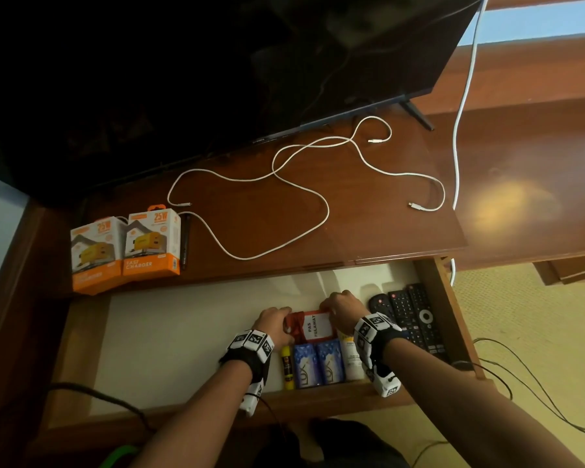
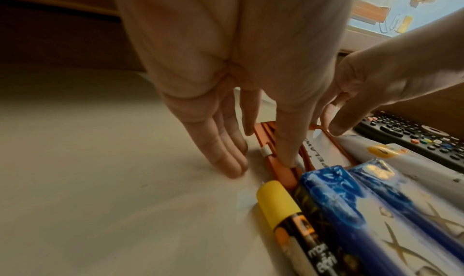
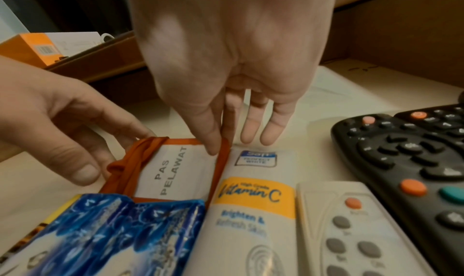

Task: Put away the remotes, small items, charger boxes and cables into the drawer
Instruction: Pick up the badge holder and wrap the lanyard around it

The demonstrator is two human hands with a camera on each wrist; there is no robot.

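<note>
On the far left of the surface (image 1: 368,214) two charger boxes (image 1: 125,248) stand side by side, well apart from your hands and on the left side, so your left hand is likely the nearer one for them. A white cable (image 1: 250,177) sprawls in loops across the middle and right of the surface, in front of the dark television (image 1: 183,79).

Below, in the open drawer (image 1: 183,332), your left hand (image 1: 274,325) rests at the left edge of the red visitor pass (image 3: 175,171); its fingers (image 2: 226,161) are straight and together on the drawer floor, thumb on the red lanyard. Your right hand (image 1: 343,309) holds the pass's right edge, thumb on its rim, the other fingers loosely spread. The pass lies flat, its long axis running near to far.

Just nearer than the pass lie a yellow-capped glue stick (image 1: 287,366), two blue soap packs (image 1: 318,363) and a white tube (image 3: 251,210). To the right sit a white remote (image 3: 351,230) and black remotes (image 1: 416,315), against the drawer's right wall.

Pale carpet (image 1: 537,315) lies to the right.
</note>
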